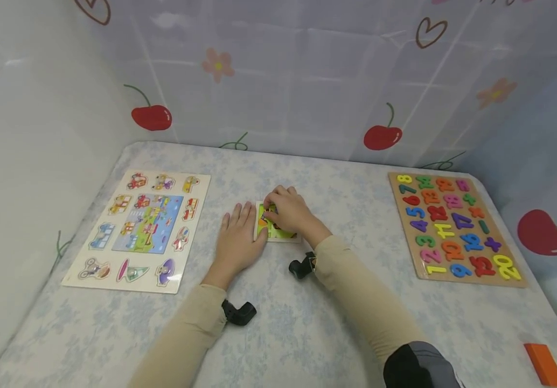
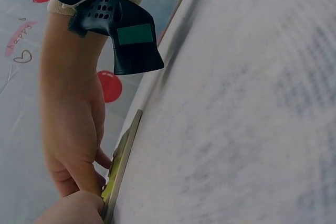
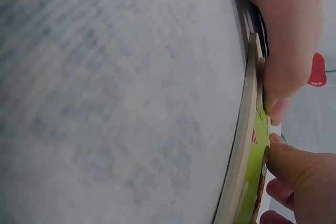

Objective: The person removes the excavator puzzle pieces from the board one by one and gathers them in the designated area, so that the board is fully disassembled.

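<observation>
A small wooden picture puzzle [image 1: 283,240] with a bright green face lies on the table in the middle of the head view. My left hand [image 1: 239,237] rests beside its left edge, fingers straight, the thumb on the board's corner. Over the board, my right hand [image 1: 289,211] has curled fingers and pinches a small puzzle piece [image 1: 263,217], mostly hidden by the fingers. In the right wrist view, the thin board [image 3: 247,156] is seen edge-on, with right fingertips [image 3: 275,145] close to its face. The left wrist view also catches the board [image 2: 123,156] edge-on.
A large vehicle puzzle board [image 1: 191,269] lies to the left. On the right is a wooden board [image 1: 424,242] of coloured numbers. An orange block [image 1: 545,365] sits near the front right. A patterned curtain [image 1: 288,81] hangs behind the table.
</observation>
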`<state>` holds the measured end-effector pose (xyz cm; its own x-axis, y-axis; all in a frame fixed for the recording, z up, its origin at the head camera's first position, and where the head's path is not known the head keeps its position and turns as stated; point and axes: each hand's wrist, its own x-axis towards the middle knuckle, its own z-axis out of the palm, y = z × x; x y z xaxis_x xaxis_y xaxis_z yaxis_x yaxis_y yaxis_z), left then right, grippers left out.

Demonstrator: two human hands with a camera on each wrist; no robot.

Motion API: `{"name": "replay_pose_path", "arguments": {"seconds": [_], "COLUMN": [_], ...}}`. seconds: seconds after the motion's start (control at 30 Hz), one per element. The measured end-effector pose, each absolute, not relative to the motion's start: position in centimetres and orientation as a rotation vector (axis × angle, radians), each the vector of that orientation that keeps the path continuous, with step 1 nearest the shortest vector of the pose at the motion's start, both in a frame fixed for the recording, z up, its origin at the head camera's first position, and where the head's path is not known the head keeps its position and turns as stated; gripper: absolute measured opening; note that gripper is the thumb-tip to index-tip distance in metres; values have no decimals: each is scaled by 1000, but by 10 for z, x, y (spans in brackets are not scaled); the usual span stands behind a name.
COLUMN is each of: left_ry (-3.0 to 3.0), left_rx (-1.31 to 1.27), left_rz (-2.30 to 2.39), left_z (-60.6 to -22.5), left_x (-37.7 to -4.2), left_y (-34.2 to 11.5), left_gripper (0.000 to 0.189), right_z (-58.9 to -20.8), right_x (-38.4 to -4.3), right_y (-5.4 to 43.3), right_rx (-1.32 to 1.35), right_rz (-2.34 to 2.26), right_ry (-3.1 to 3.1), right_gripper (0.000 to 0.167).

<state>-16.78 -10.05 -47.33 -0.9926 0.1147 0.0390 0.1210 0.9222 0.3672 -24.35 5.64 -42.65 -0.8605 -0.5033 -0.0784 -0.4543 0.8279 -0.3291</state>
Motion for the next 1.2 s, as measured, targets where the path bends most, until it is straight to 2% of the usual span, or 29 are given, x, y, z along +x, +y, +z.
{"name": "replay_pose_path", "arguments": {"seconds": [0.63,1.0,1.2], "left_ry": [-3080,-3123,-3128], "left_rx": [-142,-251,-229], "left_rz": [-648,-602,-537], "left_z": [-467,-467,-472], "left_x": [-169,-182,-184], "left_y": [-95,-74,-70], "left_gripper": [76,73,72], "right_z": [-428,-432,-430], "right_x": [-246,-247,-248], "right_y": [119,120,119], "right_rx": [-510,-566,-565], "right_rz": [-617,-625,-619], "right_ry": [2844,2846,2818], "right_gripper": [28,23,23]}}
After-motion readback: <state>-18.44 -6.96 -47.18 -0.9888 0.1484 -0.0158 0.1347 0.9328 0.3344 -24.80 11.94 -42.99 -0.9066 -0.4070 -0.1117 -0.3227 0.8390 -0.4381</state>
